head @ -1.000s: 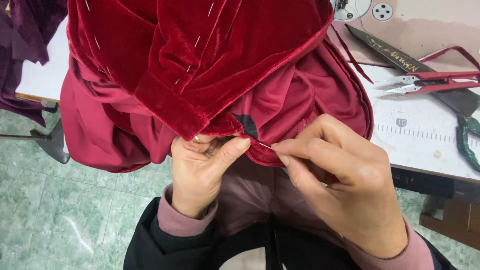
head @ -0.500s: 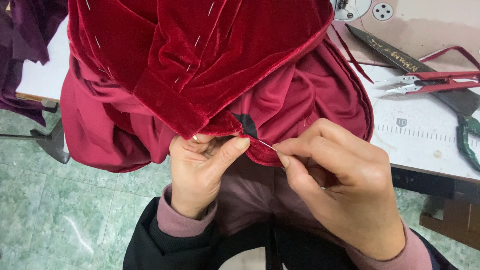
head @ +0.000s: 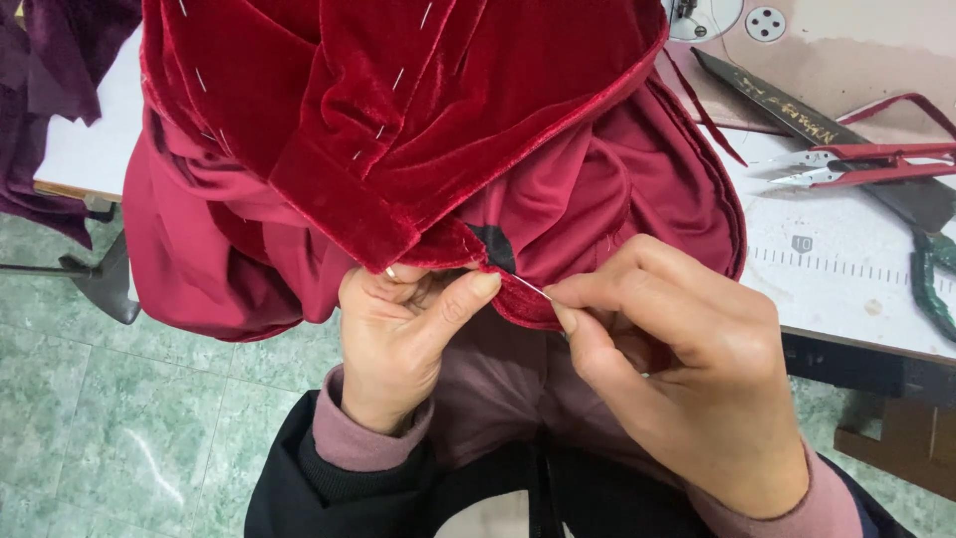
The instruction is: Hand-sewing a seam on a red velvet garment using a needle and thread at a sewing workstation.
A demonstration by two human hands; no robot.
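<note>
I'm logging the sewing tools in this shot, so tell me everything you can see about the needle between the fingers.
The needle is a thin, straight, silvery sliver, metal by its look. It lies nearly level, slanting slightly down to the right. The right hand pinches its right end between thumb and forefinger; its left end meets the folded edge of the red velvet garment beside a small black patch, where the left hand holds the fabric. No thread or eye can be made out.
</note>
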